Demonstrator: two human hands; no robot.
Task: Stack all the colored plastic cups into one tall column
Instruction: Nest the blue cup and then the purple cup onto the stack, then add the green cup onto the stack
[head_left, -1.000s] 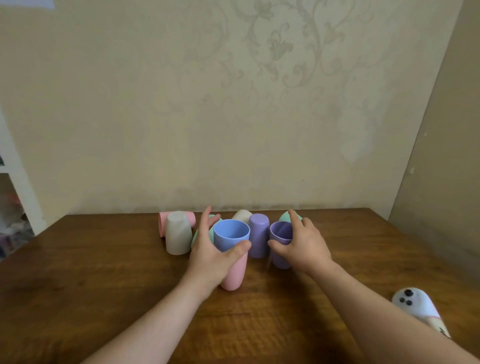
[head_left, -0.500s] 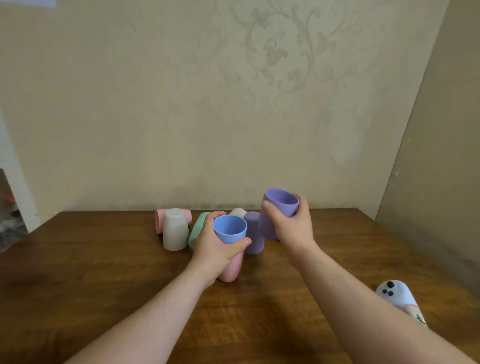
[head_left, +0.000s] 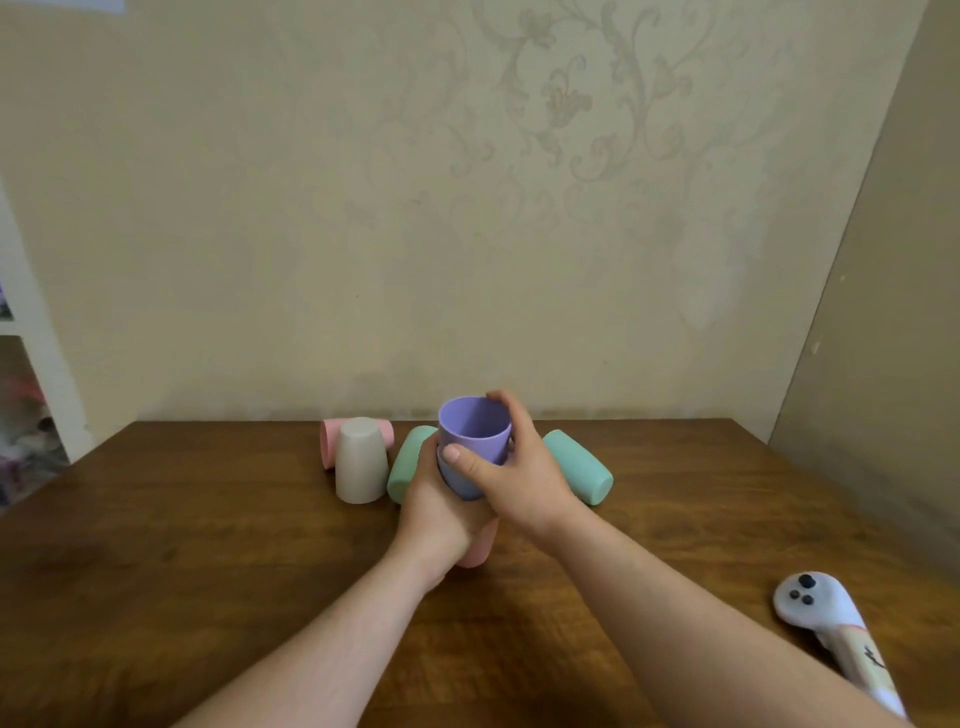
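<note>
A purple cup sits mouth-up inside a blue cup, which sits in a pink cup standing on the wooden table. My right hand grips the purple cup at its rim and side. My left hand wraps around the blue and pink cups below. Behind them, a beige cup stands upside down, a pink cup lies on its side behind it, and two green cups lie on their sides left and right of the stack.
A white object with black dots lies near the table's right front edge. A wall runs along the table's far edge and right side. White shelving stands at the far left.
My right hand has carried the purple cup left and down into the blue cup held by my left hand. A green cup on the right, hidden before, is now in sight.
</note>
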